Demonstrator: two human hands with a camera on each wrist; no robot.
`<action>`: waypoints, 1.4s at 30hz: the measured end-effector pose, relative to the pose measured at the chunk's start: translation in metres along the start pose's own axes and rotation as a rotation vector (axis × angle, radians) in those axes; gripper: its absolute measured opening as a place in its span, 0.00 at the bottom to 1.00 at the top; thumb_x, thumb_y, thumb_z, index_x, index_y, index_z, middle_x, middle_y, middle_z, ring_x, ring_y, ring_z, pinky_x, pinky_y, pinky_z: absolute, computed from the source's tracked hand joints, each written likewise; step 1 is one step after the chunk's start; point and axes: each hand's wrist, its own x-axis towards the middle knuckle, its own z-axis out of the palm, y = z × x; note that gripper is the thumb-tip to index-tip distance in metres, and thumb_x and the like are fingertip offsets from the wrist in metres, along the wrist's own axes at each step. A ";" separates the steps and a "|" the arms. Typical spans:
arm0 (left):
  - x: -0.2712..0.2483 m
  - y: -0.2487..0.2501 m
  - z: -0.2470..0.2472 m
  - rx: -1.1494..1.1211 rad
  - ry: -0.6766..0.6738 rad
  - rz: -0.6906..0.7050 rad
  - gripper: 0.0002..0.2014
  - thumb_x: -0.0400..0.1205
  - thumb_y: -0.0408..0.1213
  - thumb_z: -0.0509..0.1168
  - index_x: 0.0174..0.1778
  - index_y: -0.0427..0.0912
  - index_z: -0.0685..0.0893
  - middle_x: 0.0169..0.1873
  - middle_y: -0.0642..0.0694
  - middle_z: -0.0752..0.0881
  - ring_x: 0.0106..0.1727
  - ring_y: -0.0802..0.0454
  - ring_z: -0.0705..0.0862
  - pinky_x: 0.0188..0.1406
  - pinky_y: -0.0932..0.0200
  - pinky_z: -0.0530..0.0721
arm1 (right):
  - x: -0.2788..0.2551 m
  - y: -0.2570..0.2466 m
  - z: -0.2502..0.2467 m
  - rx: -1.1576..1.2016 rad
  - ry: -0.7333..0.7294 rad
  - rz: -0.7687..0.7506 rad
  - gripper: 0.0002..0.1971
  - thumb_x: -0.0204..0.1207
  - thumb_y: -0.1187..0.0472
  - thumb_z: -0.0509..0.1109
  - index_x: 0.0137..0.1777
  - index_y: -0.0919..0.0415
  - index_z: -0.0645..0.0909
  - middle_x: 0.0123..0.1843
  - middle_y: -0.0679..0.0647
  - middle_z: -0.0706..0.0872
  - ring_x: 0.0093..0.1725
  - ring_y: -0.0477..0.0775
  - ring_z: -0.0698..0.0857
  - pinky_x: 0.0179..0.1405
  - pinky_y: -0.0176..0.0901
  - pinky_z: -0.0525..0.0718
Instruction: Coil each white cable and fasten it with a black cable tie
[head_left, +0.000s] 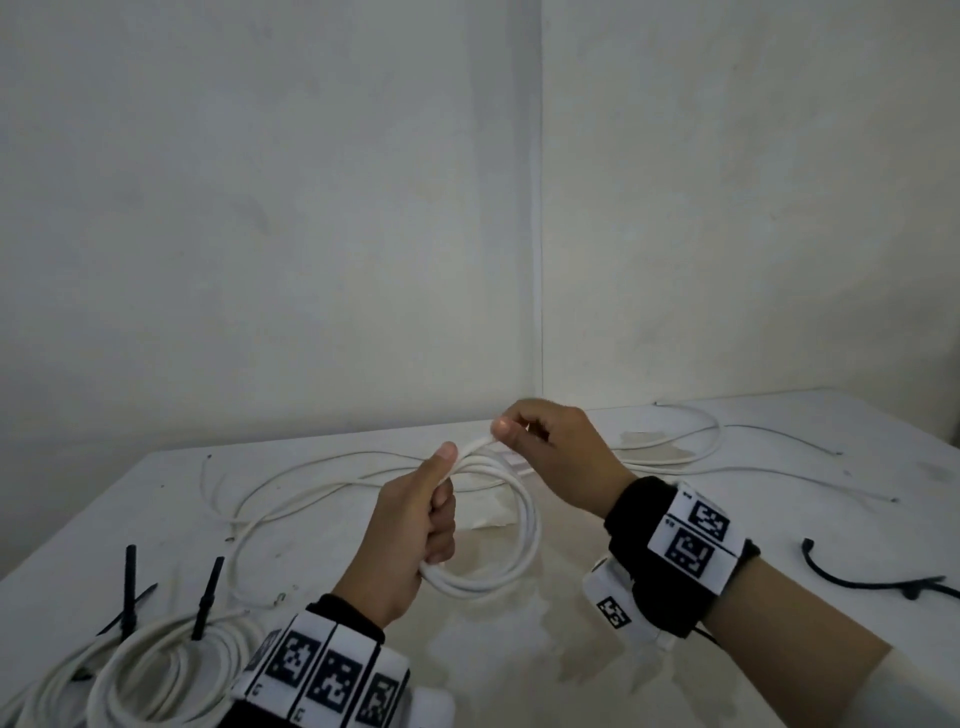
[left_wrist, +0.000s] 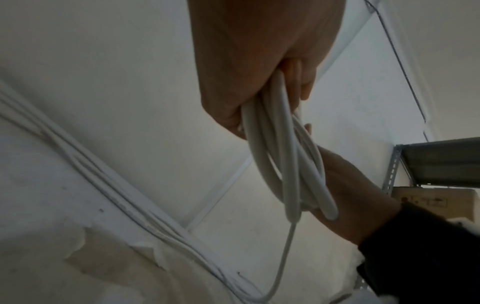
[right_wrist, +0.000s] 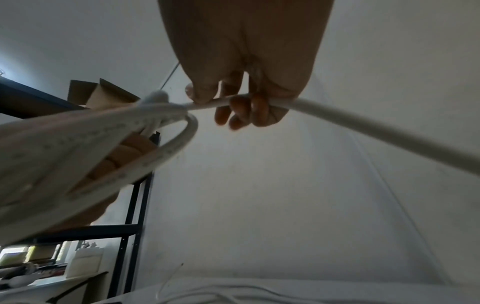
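Above table (head_left: 779, 519), hand-held coil (head_left: 519, 525).

We see bare surface (head_left: 597, 649) near us; loose cables (head_left: 322, 483) cross behind, tied coils (head_left: 156, 670) crowd the left corner.

Smooth matt plastic cable (head_left: 524, 519)
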 end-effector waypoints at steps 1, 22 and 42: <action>0.000 0.000 0.001 -0.029 0.015 0.000 0.23 0.82 0.47 0.59 0.23 0.43 0.62 0.14 0.52 0.59 0.14 0.57 0.54 0.16 0.64 0.57 | -0.002 0.001 0.002 -0.012 -0.027 0.024 0.14 0.80 0.57 0.64 0.33 0.59 0.79 0.28 0.46 0.76 0.27 0.36 0.75 0.30 0.27 0.69; 0.008 0.004 -0.011 0.113 0.021 0.126 0.24 0.84 0.54 0.48 0.28 0.40 0.69 0.18 0.48 0.70 0.19 0.54 0.76 0.30 0.58 0.76 | -0.016 -0.012 0.017 -0.013 -0.009 0.097 0.13 0.82 0.49 0.54 0.46 0.55 0.75 0.28 0.45 0.74 0.32 0.50 0.74 0.38 0.44 0.72; 0.007 0.007 0.005 0.067 0.148 0.110 0.22 0.83 0.48 0.59 0.25 0.42 0.66 0.13 0.56 0.62 0.14 0.59 0.60 0.13 0.67 0.62 | -0.013 -0.021 0.015 -0.009 -0.074 0.073 0.13 0.80 0.47 0.59 0.35 0.47 0.77 0.28 0.47 0.79 0.32 0.49 0.78 0.40 0.48 0.78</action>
